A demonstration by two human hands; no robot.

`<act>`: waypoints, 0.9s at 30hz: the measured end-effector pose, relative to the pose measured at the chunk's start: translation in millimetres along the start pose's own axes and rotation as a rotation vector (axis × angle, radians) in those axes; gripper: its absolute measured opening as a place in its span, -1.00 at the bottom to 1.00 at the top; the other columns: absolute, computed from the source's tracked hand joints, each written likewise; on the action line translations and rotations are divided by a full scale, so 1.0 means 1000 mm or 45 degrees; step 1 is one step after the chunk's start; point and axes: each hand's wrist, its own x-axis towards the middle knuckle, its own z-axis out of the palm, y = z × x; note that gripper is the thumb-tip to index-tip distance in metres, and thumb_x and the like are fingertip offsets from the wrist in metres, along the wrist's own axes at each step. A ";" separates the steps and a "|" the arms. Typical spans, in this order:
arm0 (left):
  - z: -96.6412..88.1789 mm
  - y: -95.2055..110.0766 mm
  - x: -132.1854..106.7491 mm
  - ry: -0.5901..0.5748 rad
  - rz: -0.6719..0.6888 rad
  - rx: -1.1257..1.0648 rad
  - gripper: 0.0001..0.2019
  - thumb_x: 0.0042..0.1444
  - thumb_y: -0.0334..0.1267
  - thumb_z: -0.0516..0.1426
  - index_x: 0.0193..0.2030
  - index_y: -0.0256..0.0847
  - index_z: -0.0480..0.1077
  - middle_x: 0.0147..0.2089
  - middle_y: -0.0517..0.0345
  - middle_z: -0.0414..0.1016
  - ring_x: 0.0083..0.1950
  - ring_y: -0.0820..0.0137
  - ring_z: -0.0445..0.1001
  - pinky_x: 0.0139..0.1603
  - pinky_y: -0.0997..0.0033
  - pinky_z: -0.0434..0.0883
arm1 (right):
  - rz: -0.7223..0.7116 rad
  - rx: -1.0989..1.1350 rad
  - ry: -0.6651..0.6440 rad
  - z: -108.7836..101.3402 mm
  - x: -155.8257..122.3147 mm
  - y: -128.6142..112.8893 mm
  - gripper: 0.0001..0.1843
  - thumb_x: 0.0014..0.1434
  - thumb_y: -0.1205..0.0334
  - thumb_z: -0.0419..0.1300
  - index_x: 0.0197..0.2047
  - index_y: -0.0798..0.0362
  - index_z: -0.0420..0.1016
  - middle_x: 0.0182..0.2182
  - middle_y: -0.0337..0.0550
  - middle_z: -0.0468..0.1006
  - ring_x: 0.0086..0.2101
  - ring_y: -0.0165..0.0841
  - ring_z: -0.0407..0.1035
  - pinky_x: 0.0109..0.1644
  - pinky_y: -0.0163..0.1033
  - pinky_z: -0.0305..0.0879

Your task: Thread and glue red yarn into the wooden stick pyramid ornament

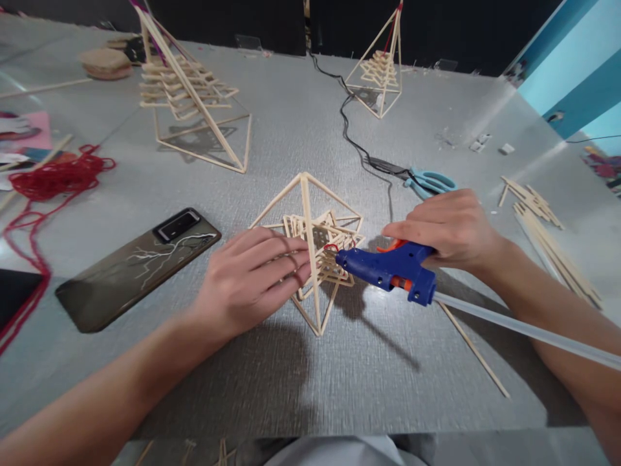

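Note:
In the middle of the table stands a pyramid-shaped frame of thin wooden sticks (307,226), with smaller stacked stick pieces and a bit of red yarn inside it. My left hand (257,272) reaches into its left side, the fingers closed together around part of the inner sticks; the fingertips are partly hidden behind an upright stick. A blue hot glue gun (388,264) with an orange trigger is gripped by my right hand (446,230). Its nozzle points left into the frame, close to the red yarn. From the gun's back runs a long clear glue stick (514,329).
A phone (138,268) lies at left, beside red yarn (61,175). Two finished-looking stick pyramids (194,97) stand farther back. Light-blue scissors (429,183) touch a black cable (345,123). Loose sticks (557,249) lie at right; a single stick (478,353) lies near the front edge.

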 end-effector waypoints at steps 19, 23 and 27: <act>0.001 -0.001 -0.002 0.022 -0.007 0.000 -0.82 0.26 -0.47 0.37 -0.04 -0.16 0.61 -0.09 0.09 0.76 -0.13 0.28 0.72 -0.07 0.21 0.64 | -0.056 -0.145 0.043 -0.007 0.006 -0.002 -0.45 0.61 -0.15 -0.03 -0.16 0.01 0.63 -0.56 -0.29 0.52 -0.58 -0.44 0.30 -0.42 -0.22 0.04; 0.001 -0.001 -0.003 0.027 -0.011 -0.005 -0.82 0.27 -0.46 0.37 -0.04 -0.15 0.61 -0.09 0.11 0.76 -0.12 0.29 0.72 -0.04 0.21 0.65 | -0.058 -0.153 0.014 -0.006 0.007 -0.003 -0.43 0.62 -0.14 -0.05 -0.17 0.00 0.64 -0.57 -0.29 0.52 -0.58 -0.45 0.29 -0.42 -0.21 0.04; 0.000 0.000 -0.002 0.011 -0.028 -0.010 -0.81 0.27 -0.46 0.36 -0.04 -0.14 0.62 -0.08 0.12 0.76 -0.11 0.30 0.72 -0.03 0.21 0.65 | 0.001 -0.162 -0.059 -0.005 0.005 -0.003 -0.40 0.61 -0.18 -0.08 -0.17 -0.05 0.66 -0.57 -0.28 0.53 -0.58 -0.44 0.31 -0.41 -0.20 0.04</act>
